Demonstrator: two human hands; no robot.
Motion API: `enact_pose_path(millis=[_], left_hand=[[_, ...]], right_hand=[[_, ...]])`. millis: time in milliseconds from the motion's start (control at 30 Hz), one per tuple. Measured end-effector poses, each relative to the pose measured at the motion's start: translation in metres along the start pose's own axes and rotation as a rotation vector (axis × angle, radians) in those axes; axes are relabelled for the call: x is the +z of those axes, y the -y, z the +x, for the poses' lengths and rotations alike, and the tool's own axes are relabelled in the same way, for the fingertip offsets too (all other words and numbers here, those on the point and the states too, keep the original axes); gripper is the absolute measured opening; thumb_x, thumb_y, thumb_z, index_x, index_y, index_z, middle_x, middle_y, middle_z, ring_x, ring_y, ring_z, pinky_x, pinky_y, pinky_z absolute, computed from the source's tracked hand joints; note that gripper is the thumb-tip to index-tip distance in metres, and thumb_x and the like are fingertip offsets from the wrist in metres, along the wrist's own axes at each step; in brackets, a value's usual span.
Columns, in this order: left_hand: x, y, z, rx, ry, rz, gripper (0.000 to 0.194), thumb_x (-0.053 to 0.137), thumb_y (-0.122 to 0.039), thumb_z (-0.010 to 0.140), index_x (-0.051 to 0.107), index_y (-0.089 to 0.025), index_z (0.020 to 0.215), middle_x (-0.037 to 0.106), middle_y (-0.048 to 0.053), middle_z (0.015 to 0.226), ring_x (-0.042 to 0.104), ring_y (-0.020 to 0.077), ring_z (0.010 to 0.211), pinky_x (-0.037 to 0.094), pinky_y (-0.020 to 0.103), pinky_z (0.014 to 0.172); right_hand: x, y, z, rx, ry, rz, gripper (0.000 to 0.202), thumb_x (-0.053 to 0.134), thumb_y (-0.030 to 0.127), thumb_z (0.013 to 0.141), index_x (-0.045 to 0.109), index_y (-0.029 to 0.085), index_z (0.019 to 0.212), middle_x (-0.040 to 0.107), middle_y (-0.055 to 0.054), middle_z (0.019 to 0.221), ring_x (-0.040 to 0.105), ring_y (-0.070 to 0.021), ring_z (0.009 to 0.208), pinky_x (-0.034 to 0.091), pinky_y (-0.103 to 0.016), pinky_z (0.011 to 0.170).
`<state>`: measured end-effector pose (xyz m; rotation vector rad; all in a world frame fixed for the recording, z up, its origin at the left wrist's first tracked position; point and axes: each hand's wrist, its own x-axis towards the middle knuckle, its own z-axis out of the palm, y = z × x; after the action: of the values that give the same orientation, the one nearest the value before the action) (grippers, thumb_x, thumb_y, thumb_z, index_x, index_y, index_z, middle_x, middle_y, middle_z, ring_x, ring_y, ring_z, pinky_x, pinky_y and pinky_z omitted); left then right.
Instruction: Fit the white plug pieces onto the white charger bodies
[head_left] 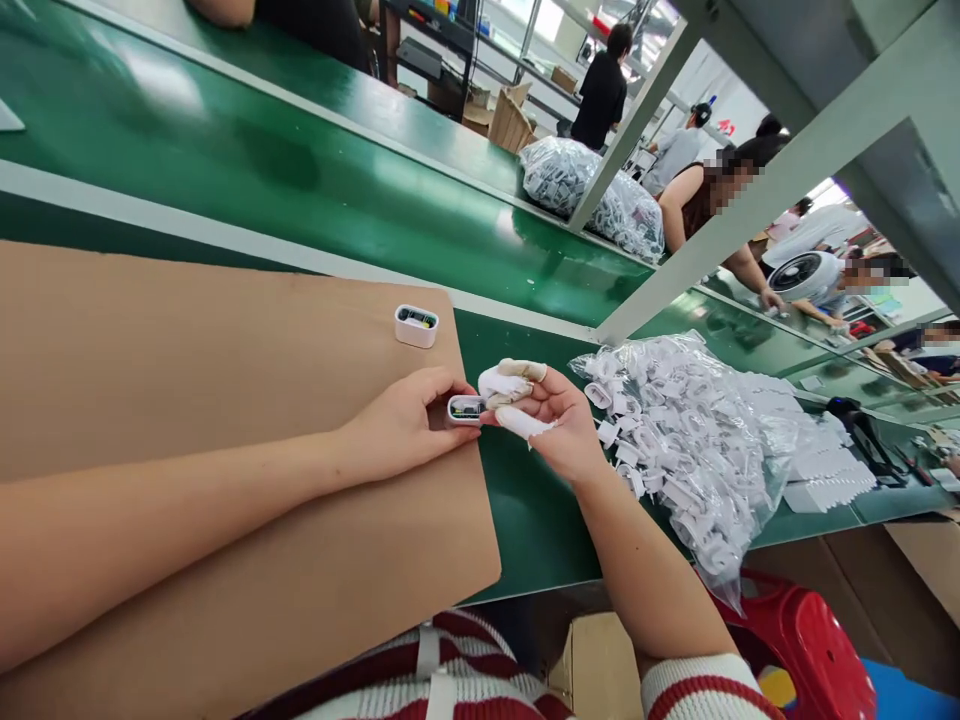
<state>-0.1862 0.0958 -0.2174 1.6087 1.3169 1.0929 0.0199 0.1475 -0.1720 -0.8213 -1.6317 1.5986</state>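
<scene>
Near the right edge of the brown board, my left hand [409, 420] grips a small white oval plastic housing [466, 409] between thumb and fingers. The housing's open end faces up and shows a dark and green circuit part inside. My right hand [551, 415], with white finger covers on thumb and fingers, is closed at the housing's right side. Its fingertips meet the housing there; whether they pinch a further small part is hidden. A second white oval housing [416, 327] with electronics inside stands on the board beyond my left hand.
A clear plastic bag [690, 450] full of white plastic parts lies right of my right hand, beside stacked white pieces [821, 465]. A metal post [739, 190] rises behind it. Beyond is a green conveyor belt [337, 190]. Several people work farther off. A red stool [814, 640] stands below right.
</scene>
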Motion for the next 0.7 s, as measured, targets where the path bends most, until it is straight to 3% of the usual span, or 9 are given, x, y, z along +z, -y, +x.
enact_pose_path(millis=[100,200,333,467,700], left_hand=[[-0.002,-0.001,0.001,0.038,0.003,0.048,0.037,0.073,-0.053,0.083,0.073,-0.021,0.101,0.072,0.006,0.101,0.068,0.0260,0.093,0.056,0.039,0.085],[-0.004,-0.003,0.002,0.079,-0.008,0.078,0.036,0.072,-0.053,0.083,0.074,-0.020,0.098,0.072,0.006,0.100,0.067,0.0261,0.094,0.055,0.038,0.086],[-0.005,-0.003,0.002,0.104,-0.010,0.105,0.034,0.071,-0.054,0.083,0.074,-0.020,0.090,0.071,0.005,0.094,0.066,0.0251,0.090,0.053,0.035,0.080],[-0.005,-0.003,0.003,0.094,-0.013,0.072,0.034,0.072,-0.054,0.081,0.075,-0.021,0.089,0.070,0.004,0.092,0.067,0.0241,0.088,0.053,0.035,0.079],[-0.005,-0.006,0.003,0.093,-0.004,0.085,0.033,0.072,-0.054,0.081,0.072,-0.021,0.081,0.067,0.003,0.088,0.066,0.0234,0.085,0.052,0.034,0.076]], right_hand=[[0.002,0.000,-0.002,-0.129,-0.120,-0.351,0.030,0.080,0.038,0.083,0.076,0.025,0.110,0.074,-0.002,0.093,0.061,-0.0136,0.068,0.057,-0.032,0.067],[0.004,0.001,-0.002,-0.385,-0.235,-0.703,0.014,0.074,0.032,0.089,0.078,0.025,0.101,0.067,-0.003,0.089,0.059,-0.0170,0.076,0.054,-0.035,0.074],[0.008,-0.001,0.000,-0.563,-0.110,-1.001,0.016,0.060,0.023,0.095,0.075,0.022,0.102,0.066,-0.007,0.093,0.060,-0.0231,0.090,0.051,-0.039,0.081],[0.012,-0.003,0.003,-0.576,-0.031,-1.186,0.011,0.059,0.020,0.093,0.070,0.021,0.093,0.063,-0.007,0.087,0.056,-0.0243,0.090,0.046,-0.040,0.083],[0.018,0.003,0.004,-0.481,-0.046,-1.298,0.012,0.062,0.019,0.090,0.059,0.022,0.078,0.058,-0.003,0.082,0.054,-0.0223,0.090,0.040,-0.036,0.086]])
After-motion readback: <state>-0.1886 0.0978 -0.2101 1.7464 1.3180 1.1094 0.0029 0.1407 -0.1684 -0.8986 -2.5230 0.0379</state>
